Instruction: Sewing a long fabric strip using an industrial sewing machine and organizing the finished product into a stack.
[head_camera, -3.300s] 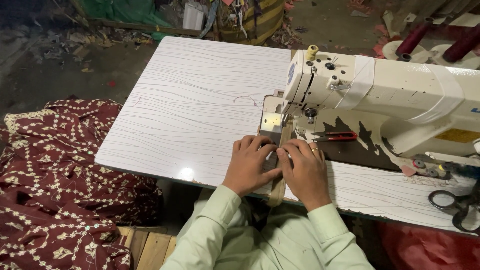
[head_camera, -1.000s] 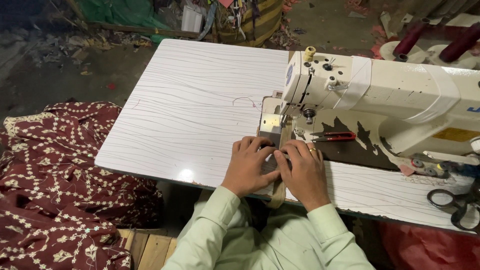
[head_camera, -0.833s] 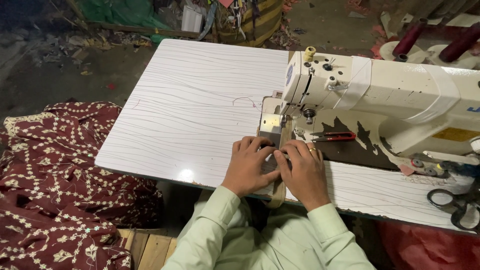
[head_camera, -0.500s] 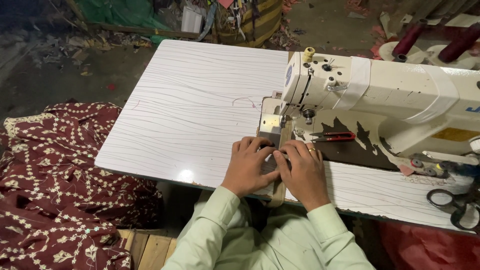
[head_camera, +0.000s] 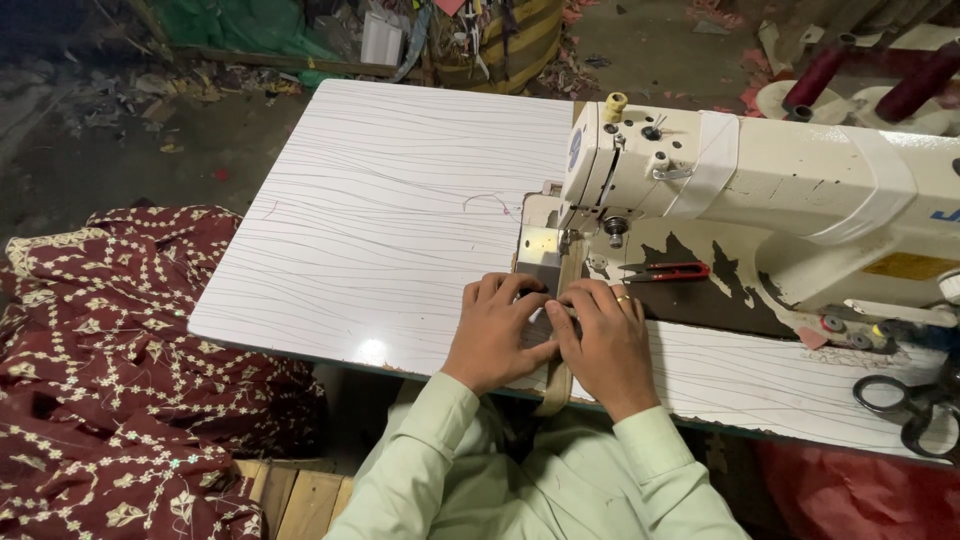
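Both my hands rest side by side at the front edge of the white table (head_camera: 380, 230), just before the needle of a cream sewing machine (head_camera: 760, 200). My left hand (head_camera: 497, 332) and my right hand (head_camera: 603, 340), which wears a ring, press fingertips down on a narrow tan fabric strip (head_camera: 556, 378). The strip runs from under the presser foot, between my hands, and hangs over the table edge. Pale green sleeves cover both forearms.
Red-handled thread snips (head_camera: 667, 271) lie on the machine bed right of the needle. Black scissors (head_camera: 905, 405) sit at the table's right end. A maroon embroidered cloth (head_camera: 110, 380) is heaped on the floor at left. Dark red thread cones (head_camera: 815, 75) stand behind the machine.
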